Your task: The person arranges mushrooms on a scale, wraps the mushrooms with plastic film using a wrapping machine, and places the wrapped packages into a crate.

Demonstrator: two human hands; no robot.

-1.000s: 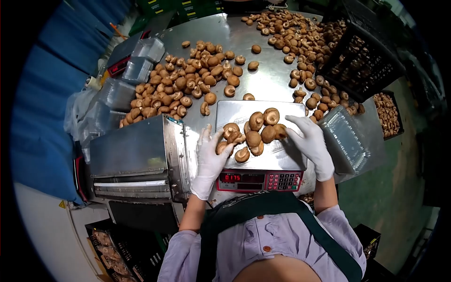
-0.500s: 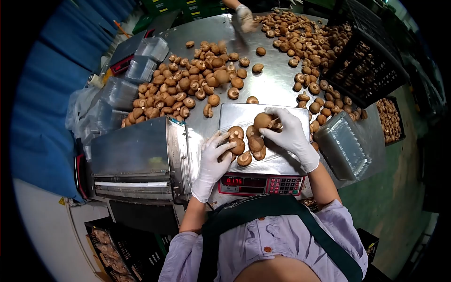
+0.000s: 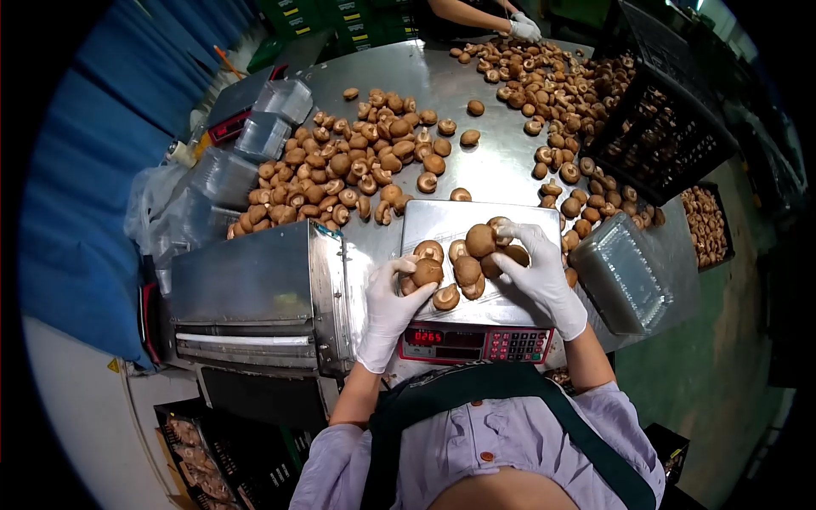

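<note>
A digital scale (image 3: 529, 219) lies in front of me with several brown shiitake mushrooms (image 3: 467, 271) on its metal plate. Its red display (image 3: 427, 337) seems to read 0.265. On the plate's left side, my gloved left hand (image 3: 391, 308) is closed around shiitake mushrooms (image 3: 427, 272), thumb and fingers curled about them. Over the right half, my gloved right hand (image 3: 544, 279) grips shiitake mushrooms (image 3: 513, 257) between thumb and fingers; part of them is hidden by the hand. One loose mushroom (image 3: 445, 297) rests stem up near the plate's front.
A large mushroom pile (image 3: 340, 161) spreads at the back left of the metal table (image 3: 429, 72). Right stand a black crate (image 3: 671, 110) and stacked clear trays (image 3: 625, 272). A metal machine (image 3: 242, 276) sits left. Another person's gloved hands (image 3: 524, 29) are at the far pile.
The display went from about 0.175 to 0.265. Both hands stay at the mushrooms on the plate. The other person's hand moved right, away from the table's middle.
</note>
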